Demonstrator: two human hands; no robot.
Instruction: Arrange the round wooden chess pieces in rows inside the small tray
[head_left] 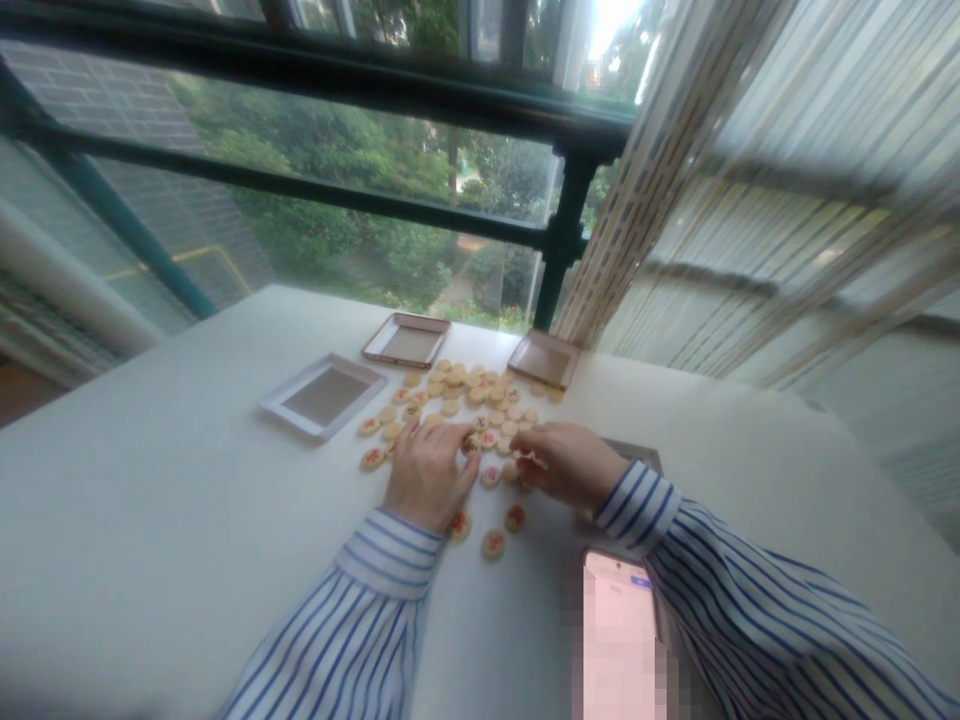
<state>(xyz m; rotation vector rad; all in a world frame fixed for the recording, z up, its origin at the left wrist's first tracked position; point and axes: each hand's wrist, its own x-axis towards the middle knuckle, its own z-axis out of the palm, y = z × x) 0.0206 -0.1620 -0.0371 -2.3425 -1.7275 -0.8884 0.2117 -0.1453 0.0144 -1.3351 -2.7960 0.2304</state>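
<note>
Round wooden Chinese chess pieces (478, 394) lie in a loose spread on the white table, some showing red or black characters, others blank side up. My left hand (429, 475) rests palm down over the near left of them. Its thumb and forefinger close around a black-marked piece (471, 442). To the right, my right hand (570, 462) has its fingers curled in among the pieces; what they hold, if anything, is hidden. A red-marked piece (490, 476) lies between the hands. Closer to me are several red-marked pieces, one of them a disc (493, 544) standing apart.
Shallow trays surround the pieces: a white one (279, 408) at left, a brown-rimmed one (396, 361) behind, another (540, 377) at back right. A fourth (643, 455) is partly hidden by my right arm. A lit phone (619, 630) lies near me. Window and railing stand beyond.
</note>
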